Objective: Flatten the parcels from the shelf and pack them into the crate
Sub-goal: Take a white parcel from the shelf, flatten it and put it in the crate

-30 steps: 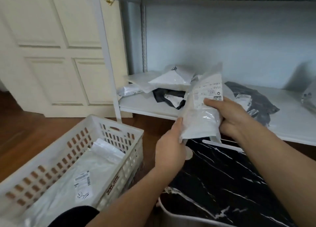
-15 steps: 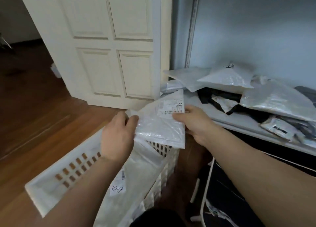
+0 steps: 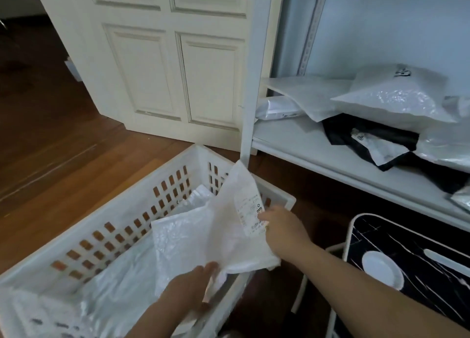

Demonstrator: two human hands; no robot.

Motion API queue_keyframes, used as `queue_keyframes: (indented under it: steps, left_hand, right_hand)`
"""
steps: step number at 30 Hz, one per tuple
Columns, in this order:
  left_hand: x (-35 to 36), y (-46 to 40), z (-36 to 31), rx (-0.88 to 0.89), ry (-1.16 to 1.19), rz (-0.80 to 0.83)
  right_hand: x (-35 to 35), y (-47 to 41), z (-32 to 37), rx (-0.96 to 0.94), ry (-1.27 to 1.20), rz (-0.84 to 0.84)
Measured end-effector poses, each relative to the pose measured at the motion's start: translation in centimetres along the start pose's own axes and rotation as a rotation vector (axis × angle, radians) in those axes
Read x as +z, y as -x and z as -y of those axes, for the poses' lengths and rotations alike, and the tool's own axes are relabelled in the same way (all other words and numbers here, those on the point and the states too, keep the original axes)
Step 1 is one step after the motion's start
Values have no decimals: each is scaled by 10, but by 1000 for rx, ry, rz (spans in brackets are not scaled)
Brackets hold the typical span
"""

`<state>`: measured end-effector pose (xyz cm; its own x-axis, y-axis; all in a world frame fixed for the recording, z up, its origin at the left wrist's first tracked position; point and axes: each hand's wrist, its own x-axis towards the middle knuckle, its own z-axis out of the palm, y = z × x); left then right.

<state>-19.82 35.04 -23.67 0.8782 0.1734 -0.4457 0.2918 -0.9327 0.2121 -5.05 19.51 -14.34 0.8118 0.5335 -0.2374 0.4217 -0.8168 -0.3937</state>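
**Parcel over the crate, a hand on each side**

Here is the white parcel [image 3: 218, 233], held up above the near right corner of the crate [image 3: 162, 175], tilted so its top corner points toward the shelf post [image 3: 248, 83]. The right hand [image 3: 282, 231] has it by the right edge, thumb laid on the printed label [image 3: 250, 210] and fingers tucked behind the plastic, a clear pinch on that side. The left hand [image 3: 188, 287] comes up from below at the parcel's lower edge, fingertips touching the wrinkled plastic; its fingers look fairly straight (whether they curl around the edge I cannot tell, the plastic hides them). So the parcel sits between the two hands, right hand beside and slightly above its middle, left hand under its bottom corner.

Below it, the crate stands on the wooden floor [image 3: 50, 147], its slotted wall facing the door [image 3: 165, 65]. Flat white parcels already in the crate [image 3: 119, 281] lie along its bottom, one at the near left corner showing dark print.

Over on the shelf [image 3: 292, 136], to the right of the post, more parcels wait: a shiny white bag [image 3: 391, 98] on top of the heap, a black parcel [image 3: 361, 134] under it near the front edge, and a flat white mailer [image 3: 305, 93] at the back left corner. A black marbled panel [image 3: 396, 241] with a white disc sits below the shelf, by the right forearm.
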Motion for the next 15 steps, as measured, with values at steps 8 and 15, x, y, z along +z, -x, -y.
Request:
queue_keyframes:
  steps: [8,15]
  left_hand:
    - [23,-47,10,-126,322,39]
    - [18,-66,57,-1048,996,-372]
  right_hand:
    - [0,-35,5,-359,571,-18]
    - [14,-56,-6,-185,512,125]
